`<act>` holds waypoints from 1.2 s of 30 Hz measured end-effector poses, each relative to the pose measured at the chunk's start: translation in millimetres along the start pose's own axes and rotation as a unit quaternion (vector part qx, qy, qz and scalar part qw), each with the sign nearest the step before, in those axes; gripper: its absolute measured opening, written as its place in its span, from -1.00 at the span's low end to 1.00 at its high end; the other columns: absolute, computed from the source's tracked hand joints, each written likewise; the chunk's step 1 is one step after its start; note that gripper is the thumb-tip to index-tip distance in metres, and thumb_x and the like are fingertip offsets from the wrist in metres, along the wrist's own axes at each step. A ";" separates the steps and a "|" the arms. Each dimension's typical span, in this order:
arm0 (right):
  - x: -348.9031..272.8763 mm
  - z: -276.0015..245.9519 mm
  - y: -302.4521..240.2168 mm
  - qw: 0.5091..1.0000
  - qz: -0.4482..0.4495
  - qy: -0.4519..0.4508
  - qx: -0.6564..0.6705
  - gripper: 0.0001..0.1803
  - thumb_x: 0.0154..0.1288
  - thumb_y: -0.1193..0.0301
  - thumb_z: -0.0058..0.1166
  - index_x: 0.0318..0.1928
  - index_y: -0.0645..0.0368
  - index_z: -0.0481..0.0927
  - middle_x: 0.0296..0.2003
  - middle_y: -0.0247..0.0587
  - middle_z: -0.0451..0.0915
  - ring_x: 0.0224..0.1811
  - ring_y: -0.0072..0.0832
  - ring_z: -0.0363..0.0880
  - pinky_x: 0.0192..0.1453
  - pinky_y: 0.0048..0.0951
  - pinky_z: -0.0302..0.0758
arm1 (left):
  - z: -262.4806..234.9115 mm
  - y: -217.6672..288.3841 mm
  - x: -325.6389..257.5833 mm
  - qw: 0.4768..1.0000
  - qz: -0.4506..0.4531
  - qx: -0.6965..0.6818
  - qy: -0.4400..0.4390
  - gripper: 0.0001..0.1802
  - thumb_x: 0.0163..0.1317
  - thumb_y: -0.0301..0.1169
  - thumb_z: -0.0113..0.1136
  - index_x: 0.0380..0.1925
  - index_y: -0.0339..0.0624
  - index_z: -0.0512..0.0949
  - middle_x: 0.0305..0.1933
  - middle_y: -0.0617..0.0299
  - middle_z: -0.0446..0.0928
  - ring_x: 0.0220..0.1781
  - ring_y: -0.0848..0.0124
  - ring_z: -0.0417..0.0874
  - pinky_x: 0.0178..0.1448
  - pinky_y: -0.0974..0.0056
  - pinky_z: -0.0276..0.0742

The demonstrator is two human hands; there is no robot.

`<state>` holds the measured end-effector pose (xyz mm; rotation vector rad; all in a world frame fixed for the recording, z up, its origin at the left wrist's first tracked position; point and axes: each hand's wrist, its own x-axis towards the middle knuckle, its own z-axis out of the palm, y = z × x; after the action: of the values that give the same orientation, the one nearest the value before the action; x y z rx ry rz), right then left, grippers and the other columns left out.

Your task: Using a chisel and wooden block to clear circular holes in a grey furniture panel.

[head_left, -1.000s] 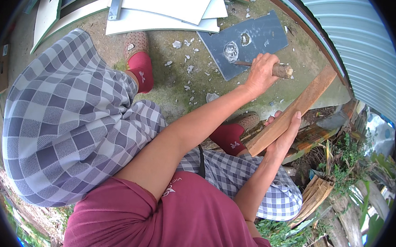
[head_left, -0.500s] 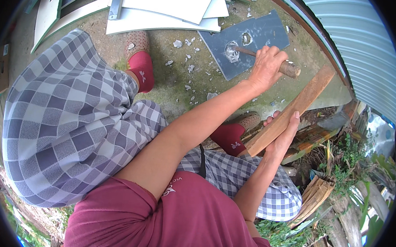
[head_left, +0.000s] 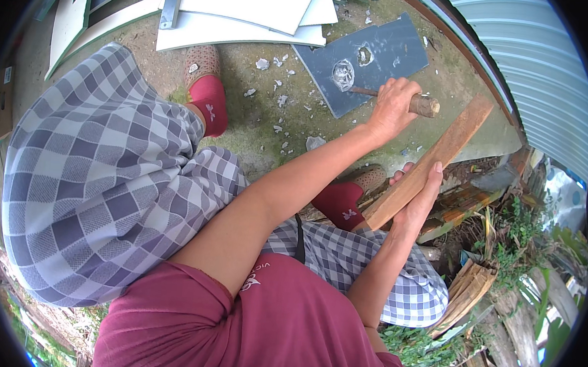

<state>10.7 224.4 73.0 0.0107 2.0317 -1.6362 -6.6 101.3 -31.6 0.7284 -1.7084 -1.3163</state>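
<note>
My left hand [head_left: 393, 110] is closed around a chisel [head_left: 426, 106] with a thick round wooden handle and a narrow dark metal shaft. The shaft points left, its tip by the lower right edge of a whitish chipped hollow [head_left: 343, 74] in a dark grey panel [head_left: 387, 52]. A second, smaller ragged hole [head_left: 365, 55] lies beside that hollow. My right hand [head_left: 421, 195] grips a long flat piece of wood [head_left: 435, 161], fingers under it and thumb along its edge. The wood slants up to the right, its far end near the chisel handle, apart from it.
White boards [head_left: 250, 8] lie stacked at the far left of the panel. Pale chips [head_left: 262, 64] litter the concrete. A corrugated metal sheet [head_left: 520, 56] rises on the right. Split wood [head_left: 468, 292] and plants lie at lower right. My shoes [head_left: 202, 66] flank the work.
My left hand has shifted slightly toward me, and the chisel tip has moved from inside the hollow to its lower right edge. My right hand and the wood have barely moved.
</note>
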 end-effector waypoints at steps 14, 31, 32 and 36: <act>-2.3 0.8 -1.0 1.000 0.000 -0.004 0.003 -0.45 0.26 -0.07 -0.06 -0.08 0.18 0.30 -0.46 -0.21 0.41 -0.50 -0.42 0.43 -0.43 -0.43 0.43 | -14.3 -8.4 17.1 0.997 -0.046 -0.005 -0.059 -0.66 -0.10 -0.50 0.29 -0.27 -0.19 0.43 -0.25 0.06 0.47 -0.10 0.02 0.46 0.02 0.04 0.39; -5.7 0.1 -10.2 0.999 -0.043 -0.009 0.023 -0.42 0.26 -0.08 -0.05 -0.03 0.18 0.26 -0.43 -0.18 0.41 -0.49 -0.42 0.43 -0.43 -0.42 0.44 | -33.9 -12.8 36.9 0.985 -0.113 -0.040 -0.125 -0.64 -0.12 -0.47 0.28 -0.26 -0.23 0.45 -0.20 -0.04 0.53 -0.09 -0.03 0.53 0.01 0.05 0.44; -6.8 1.3 -13.6 0.997 -0.068 -0.006 0.041 -0.40 0.25 -0.08 -0.04 -0.01 0.18 0.24 -0.41 -0.18 0.41 -0.49 -0.42 0.43 -0.42 -0.42 0.45 | -35.9 -12.0 38.4 0.981 -0.133 -0.052 -0.128 -0.65 -0.13 -0.47 0.28 -0.27 -0.24 0.45 -0.21 -0.05 0.54 -0.10 -0.03 0.54 -0.01 0.06 0.45; -9.9 22.0 -19.9 0.981 -0.195 -0.002 0.009 -0.39 0.25 0.03 -0.01 0.07 0.21 0.14 -0.42 -0.09 0.40 -0.52 -0.39 0.46 -0.49 -0.43 0.48 | -31.7 -14.3 38.5 0.985 -0.117 -0.057 -0.113 -0.66 -0.13 -0.47 0.27 -0.28 -0.23 0.45 -0.22 -0.04 0.54 -0.11 -0.01 0.55 -0.04 0.04 0.45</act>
<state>21.3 202.2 92.2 -0.4091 2.1125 -1.8810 2.0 50.2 -32.0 0.7537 -1.7447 -1.7008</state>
